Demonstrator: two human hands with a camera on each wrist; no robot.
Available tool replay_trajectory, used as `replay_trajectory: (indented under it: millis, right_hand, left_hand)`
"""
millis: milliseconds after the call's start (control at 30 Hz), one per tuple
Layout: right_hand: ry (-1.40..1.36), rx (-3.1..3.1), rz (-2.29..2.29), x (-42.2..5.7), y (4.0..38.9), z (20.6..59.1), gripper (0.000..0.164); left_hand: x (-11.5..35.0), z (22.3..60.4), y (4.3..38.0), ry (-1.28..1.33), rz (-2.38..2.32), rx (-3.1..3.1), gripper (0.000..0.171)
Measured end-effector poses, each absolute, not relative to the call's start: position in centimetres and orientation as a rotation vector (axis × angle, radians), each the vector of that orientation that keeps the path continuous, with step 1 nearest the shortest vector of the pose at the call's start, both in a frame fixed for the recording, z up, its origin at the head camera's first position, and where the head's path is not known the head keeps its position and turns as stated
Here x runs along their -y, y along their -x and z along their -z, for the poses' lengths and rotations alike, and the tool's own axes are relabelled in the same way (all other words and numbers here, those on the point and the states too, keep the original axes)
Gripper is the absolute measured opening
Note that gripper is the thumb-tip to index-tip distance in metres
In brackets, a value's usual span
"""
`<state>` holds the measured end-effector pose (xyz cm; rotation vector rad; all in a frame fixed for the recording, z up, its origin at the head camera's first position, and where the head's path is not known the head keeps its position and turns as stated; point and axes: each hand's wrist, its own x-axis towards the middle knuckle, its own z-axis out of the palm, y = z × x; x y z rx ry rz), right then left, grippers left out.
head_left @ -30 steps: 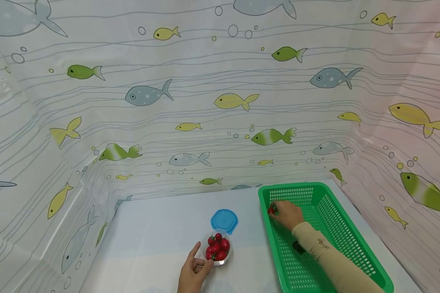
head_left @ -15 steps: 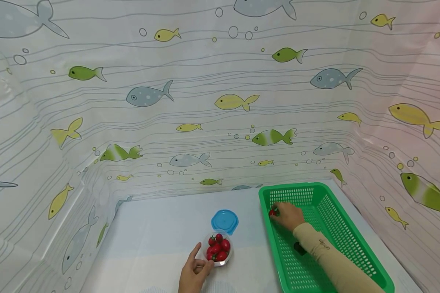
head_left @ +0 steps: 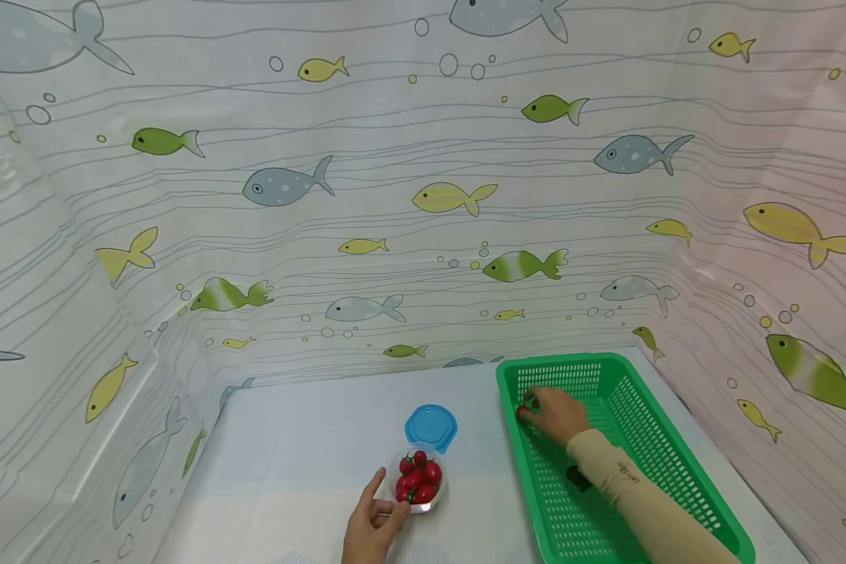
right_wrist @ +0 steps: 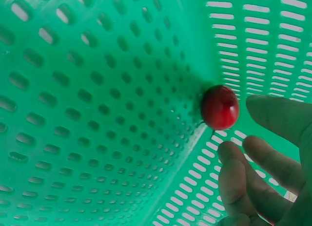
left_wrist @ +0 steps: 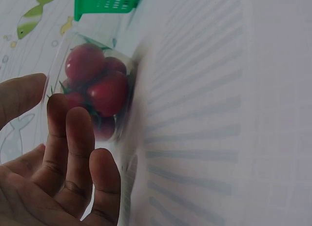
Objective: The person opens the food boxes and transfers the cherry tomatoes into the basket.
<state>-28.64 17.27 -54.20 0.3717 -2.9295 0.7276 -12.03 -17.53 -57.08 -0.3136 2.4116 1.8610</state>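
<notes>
My left hand (head_left: pixel 374 523) is beside a clear plastic container (head_left: pixel 437 501) filled with red cherry tomatoes (head_left: pixel 414 476). Its thumb touches the near rim; the index finger points along the left side. In the left wrist view, several fingers are loosely bent before the container (left_wrist: pixel 63 50). Inside the green basket (head_left: pixel 698 462), my right hand (head_left: pixel 555 415) reaches down at the left wall. A single cherry tomato (right_wrist: pixel 220 107) lies there in a corner. The right wrist view has a small gap between this tomato and the thumb (right_wrist: pixel 273 116), with the other fingers below it.
A blue lid (head_left: pixel 432 425) lies flat on the white table (head_left: pixel 289 439) just behind the container. The table's back and sides meet a fish-patterned sheet (head_left: pixel 366 274). The basket takes up the right side, its slotted walls rising around my right hand.
My right hand has shifted slightly to the right, and the tomato by it appears slightly lower against the basket's left wall. My left hand and the container have stayed put.
</notes>
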Motion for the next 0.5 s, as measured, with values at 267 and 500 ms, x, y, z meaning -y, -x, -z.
replay_trajectory:
  millis: [267, 500]
  right_hand:
    - [-0.357, 2.872, -0.662, -16.8, 28.8, 53.0, 0.031]
    - [-0.413, 2.768, -0.617, -15.7, 28.8, 50.7, 0.026]
  left_hand:
    - [17.7, 57.0, 12.1, 0.314, -1.884, -2.402, 0.088]
    - [17.8, 56.9, 12.2, 0.309, -1.887, -2.399, 0.088]
